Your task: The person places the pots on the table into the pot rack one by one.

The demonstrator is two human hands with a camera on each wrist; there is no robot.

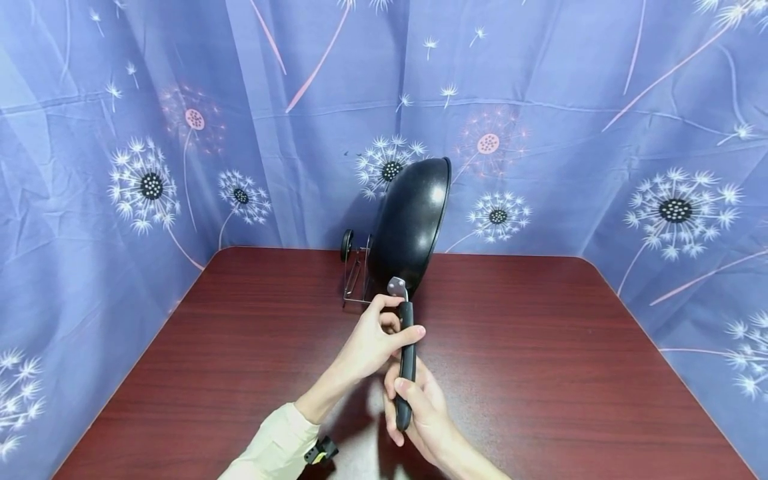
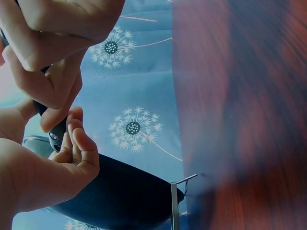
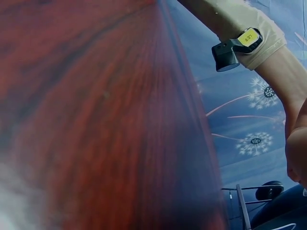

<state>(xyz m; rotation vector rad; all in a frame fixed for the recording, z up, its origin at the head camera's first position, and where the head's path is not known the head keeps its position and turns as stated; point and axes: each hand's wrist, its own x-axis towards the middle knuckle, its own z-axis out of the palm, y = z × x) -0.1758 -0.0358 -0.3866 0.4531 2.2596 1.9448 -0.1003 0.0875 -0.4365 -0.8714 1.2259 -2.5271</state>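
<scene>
A black wok point(image 1: 411, 220) stands tilted on its side in the head view, its rounded outside showing and its long black handle point(image 1: 407, 363) pointing toward me. My left hand point(image 1: 373, 343) pinches the handle near the metal bracket point(image 1: 397, 287), thumb across the top. Closer to me, my right hand point(image 1: 425, 408) grips the handle's end from below, thumb over it. In the left wrist view the wok point(image 2: 120, 191) lies beyond both hands. The right wrist view catches part of my left hand point(image 3: 297, 153); the right hand is out of it.
Against the wok's left side stands a thin metal wire rack point(image 1: 355, 273) with a round black piece point(image 1: 347, 245). Both are on a reddish-brown wooden table point(image 1: 540, 347). A blue dandelion-print curtain point(image 1: 312, 133) hangs round its back and sides.
</scene>
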